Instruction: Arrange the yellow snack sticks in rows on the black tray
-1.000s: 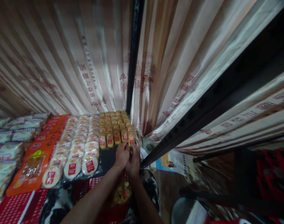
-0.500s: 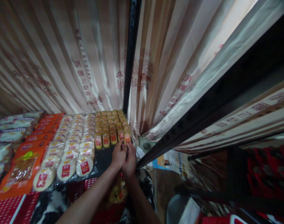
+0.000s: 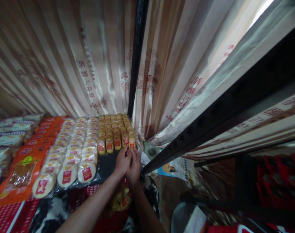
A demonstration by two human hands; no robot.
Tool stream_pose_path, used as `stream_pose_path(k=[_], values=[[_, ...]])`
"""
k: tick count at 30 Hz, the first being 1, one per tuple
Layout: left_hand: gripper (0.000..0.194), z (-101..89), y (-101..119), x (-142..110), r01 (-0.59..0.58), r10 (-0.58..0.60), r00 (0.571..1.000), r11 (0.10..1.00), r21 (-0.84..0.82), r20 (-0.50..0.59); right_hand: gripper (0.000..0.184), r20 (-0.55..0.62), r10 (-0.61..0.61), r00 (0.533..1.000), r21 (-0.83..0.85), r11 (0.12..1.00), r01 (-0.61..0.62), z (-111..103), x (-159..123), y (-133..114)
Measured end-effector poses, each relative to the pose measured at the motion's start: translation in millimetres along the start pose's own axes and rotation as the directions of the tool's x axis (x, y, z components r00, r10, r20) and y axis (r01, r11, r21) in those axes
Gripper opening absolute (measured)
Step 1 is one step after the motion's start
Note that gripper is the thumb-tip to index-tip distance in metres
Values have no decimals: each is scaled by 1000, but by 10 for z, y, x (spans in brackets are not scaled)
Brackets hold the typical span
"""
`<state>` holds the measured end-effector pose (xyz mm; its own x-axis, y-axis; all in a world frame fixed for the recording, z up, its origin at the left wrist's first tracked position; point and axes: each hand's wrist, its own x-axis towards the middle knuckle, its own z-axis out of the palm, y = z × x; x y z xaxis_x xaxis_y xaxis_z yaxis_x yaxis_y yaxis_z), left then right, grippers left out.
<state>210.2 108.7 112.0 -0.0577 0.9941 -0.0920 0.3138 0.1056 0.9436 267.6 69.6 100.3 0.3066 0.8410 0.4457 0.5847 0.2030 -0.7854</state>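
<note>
My left hand (image 3: 123, 160) and my right hand (image 3: 133, 165) are side by side, touching each other at the front of the right-hand row of small yellow snack packs. Their fingers close around the lower part of the frontmost yellow snack pack (image 3: 132, 142), which has a red label; my fingertips partly cover it. More yellow packs (image 3: 109, 145) stand upright in tight rows to the left and behind. Bare dark shelf surface (image 3: 107, 165) shows in front of those rows, left of my wrists.
Round pale cakes in clear wrap (image 3: 87, 172) fill rows further left, beside orange snack bags (image 3: 20, 173) and white packets (image 3: 10, 139). Black posts (image 3: 137, 58) rise behind and at right. Printed curtains (image 3: 108, 58) hang behind. Below my forearms, a red basket (image 3: 108, 221) holds yellow packs.
The view has shifted slightly, so the shelf goods appear a little further left. Both hands stay at the same yellow snack pack.
</note>
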Motion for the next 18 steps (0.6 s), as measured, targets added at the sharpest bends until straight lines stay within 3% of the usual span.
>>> stream_pose_path(k=[10, 18], values=[[47, -79, 104, -92, 75, -75, 997, 996, -47, 16, 41, 1, 5, 1000, 16, 1000, -5, -2, -28, 35], [27, -81, 125, -224, 58, -59, 997, 998, -6, -45, 39, 25, 52, 998, 40, 998, -53, -33, -109, 19]])
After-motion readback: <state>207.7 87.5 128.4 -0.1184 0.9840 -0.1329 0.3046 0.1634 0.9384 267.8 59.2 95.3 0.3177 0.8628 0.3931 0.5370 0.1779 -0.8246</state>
